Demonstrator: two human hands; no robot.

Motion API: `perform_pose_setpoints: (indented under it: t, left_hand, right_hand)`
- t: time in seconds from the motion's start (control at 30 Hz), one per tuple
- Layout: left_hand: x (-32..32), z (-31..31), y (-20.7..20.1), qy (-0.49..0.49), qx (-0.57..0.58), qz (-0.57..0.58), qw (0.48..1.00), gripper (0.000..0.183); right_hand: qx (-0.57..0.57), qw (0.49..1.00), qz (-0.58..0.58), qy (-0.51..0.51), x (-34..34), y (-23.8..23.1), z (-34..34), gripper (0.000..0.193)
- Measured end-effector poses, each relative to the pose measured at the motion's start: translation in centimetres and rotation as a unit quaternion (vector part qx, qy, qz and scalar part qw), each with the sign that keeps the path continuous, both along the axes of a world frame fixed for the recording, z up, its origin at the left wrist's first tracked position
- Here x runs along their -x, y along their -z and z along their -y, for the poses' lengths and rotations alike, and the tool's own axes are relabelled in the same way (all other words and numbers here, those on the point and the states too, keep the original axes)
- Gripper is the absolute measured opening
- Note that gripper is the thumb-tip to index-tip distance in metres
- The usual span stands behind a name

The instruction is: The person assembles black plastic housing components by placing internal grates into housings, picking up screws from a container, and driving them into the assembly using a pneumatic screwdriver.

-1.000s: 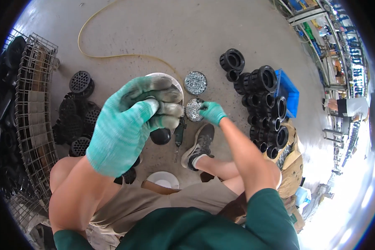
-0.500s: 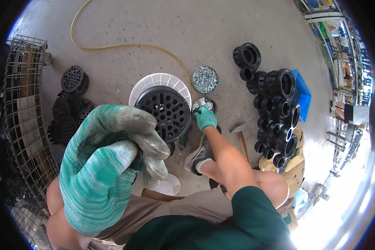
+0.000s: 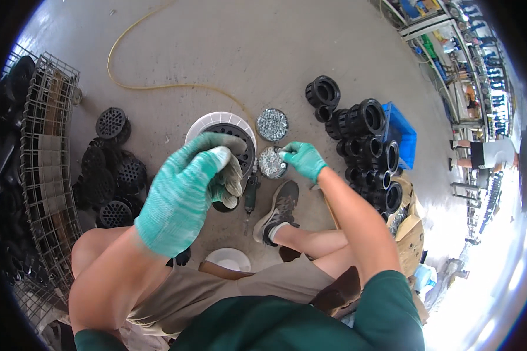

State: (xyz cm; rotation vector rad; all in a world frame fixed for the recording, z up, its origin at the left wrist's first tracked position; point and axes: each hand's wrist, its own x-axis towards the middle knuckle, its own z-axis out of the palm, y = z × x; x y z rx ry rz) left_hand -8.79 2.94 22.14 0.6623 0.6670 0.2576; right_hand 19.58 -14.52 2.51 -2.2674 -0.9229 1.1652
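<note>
My left hand, in a green knit glove with greyed fingertips, is raised in front of the near side of a round black grate. Its fingers are curled closed, and whatever they hold is hidden. The grate, full of holes, rests on a white round stand. My right hand, also gloved, has thumb and fingers pinched together at the right rim of a dish of small shiny washers or nuts. Anything in that pinch is too small to make out. Just beyond stands a dish of metal bolts or screws.
A power tool lies by my shoe. Black ring fittings are stacked at right beside a blue crate. More grates are piled left, near a wire cage. A yellow hose crosses the floor.
My left hand has moved away from my head, toward the grate, its fingers still curled. My right hand has drawn back from inside the washer dish to its right rim. The view has shifted.
</note>
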Motion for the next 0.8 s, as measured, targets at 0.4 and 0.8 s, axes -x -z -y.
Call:
perform_pose_setpoints:
  t: [0.4, 0.8]
  left_hand:
    - [0.6, 3.5, 1.4, 0.117, -0.065, -0.032, 0.991, 0.027]
    - [1.4, 2.2, 2.2, 0.060, -0.123, -0.068, 0.988, 0.023]
  right_hand:
    - [-0.173, 0.979, -0.104, 0.001, 12.2, -21.1, -1.0, 0.027]
    - [-0.269, 0.807, -0.490, 0.192, 9.8, -17.6, -0.9, 0.024]
